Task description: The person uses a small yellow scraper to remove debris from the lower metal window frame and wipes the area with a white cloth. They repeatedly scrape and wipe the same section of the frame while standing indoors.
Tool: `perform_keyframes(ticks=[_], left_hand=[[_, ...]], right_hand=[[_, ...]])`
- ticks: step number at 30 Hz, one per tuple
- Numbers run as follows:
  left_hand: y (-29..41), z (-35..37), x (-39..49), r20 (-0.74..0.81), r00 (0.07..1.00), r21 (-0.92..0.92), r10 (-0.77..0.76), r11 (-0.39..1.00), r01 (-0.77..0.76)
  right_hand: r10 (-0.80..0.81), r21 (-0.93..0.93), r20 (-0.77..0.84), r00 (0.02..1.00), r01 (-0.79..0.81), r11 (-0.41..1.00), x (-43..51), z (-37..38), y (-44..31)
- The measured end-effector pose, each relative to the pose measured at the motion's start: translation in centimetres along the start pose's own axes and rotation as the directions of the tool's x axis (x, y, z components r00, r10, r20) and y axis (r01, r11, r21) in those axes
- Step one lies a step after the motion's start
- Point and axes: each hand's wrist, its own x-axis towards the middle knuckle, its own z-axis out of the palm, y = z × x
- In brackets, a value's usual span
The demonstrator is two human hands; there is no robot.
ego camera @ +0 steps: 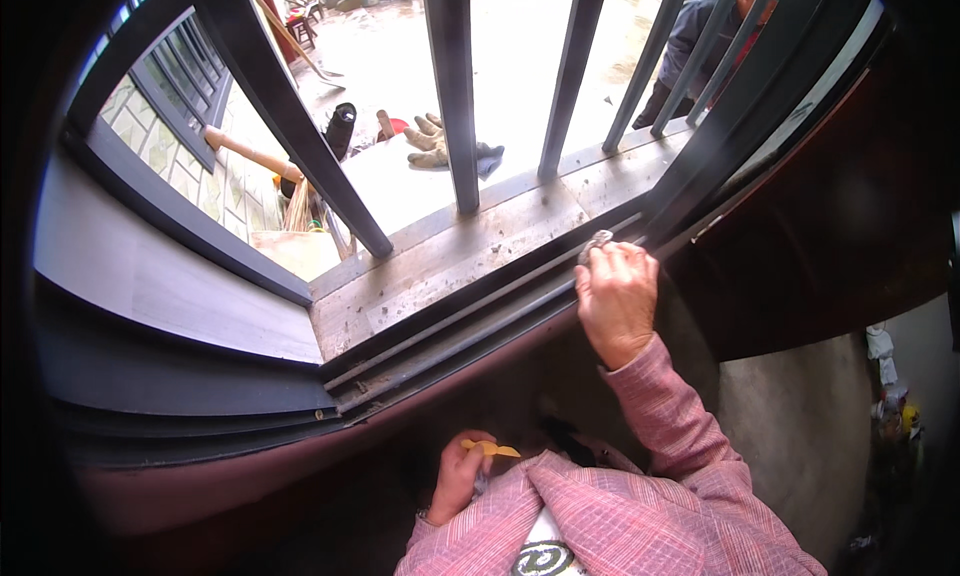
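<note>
My right hand grips a crumpled grey cloth at the right part of the window's sliding track. My left hand is low, close to my jacket, with a small yellow plastic tool held in its fingers; something pale and crumpled shows under that hand, too unclear to name. Beyond the track lies the tiled window sill, strewn with dark crumbs of dirt. Dust and debris also show in the track's left end.
Dark metal bars stand along the sill. Outside are a dirty work glove, a straw broom and a long-handled tool. A person bends down beyond the bars at upper right. A dark red panel is at right.
</note>
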Motion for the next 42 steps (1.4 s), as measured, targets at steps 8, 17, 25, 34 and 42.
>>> perform_keyframes(ticks=[8,17,25,34,42], left_hand=[[0.0,-2.5,0.0,0.063,0.998,0.002,-0.01,1.0,0.01],[0.1,-3.5,-2.0,0.019,0.998,0.04,0.065,0.997,-0.066],[0.4,-2.7,-4.6,-0.182,0.976,0.077,0.121,0.991,-0.109],[0.9,0.9,-3.6,-0.154,0.983,-0.018,0.099,0.994,-0.103],[0.3,3.3,-0.4,-0.061,0.996,0.024,0.07,0.997,-0.069]], right_hand=[[-0.084,0.094,-0.038,0.996,0.087,0.992,-1.8,-1.4,-7.3],[-0.288,0.357,0.021,0.958,0.262,0.897,-3.9,-2.0,-13.6],[-0.299,0.713,-0.157,0.941,0.317,0.625,-2.2,-2.4,-15.1],[0.061,0.606,-0.344,0.937,0.172,0.777,0.5,-4.1,-2.1],[0.036,0.102,-0.306,0.951,-0.004,0.995,2.8,-0.3,5.8]])
